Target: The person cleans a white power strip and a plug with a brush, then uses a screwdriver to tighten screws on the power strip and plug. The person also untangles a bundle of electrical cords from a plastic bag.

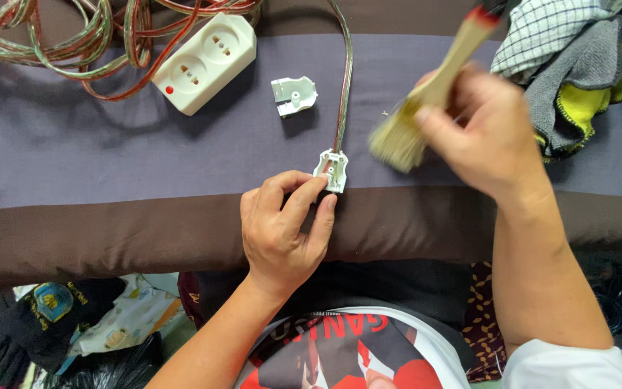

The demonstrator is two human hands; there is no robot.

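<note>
My left hand (pixel 282 223) pinches an opened white plug half (pixel 332 169) between thumb and fingers, on a grey and brown cloth surface (pixel 109 144). A striped flat cable (pixel 344 79) runs from the plug up to the far edge. My right hand (pixel 487 130) grips a paintbrush (pixel 426 94) with a wooden handle and red tip; its pale bristles hang just right of the plug, blurred. The plug's separate white cover (pixel 294 94) lies further back.
A white double socket block (pixel 205 61) with a red dot sits at the back left beside coiled striped cable (pixel 73 36). Checked, grey and yellow cloths (pixel 570 57) are piled at the right. Clothes and bags lie at the lower left.
</note>
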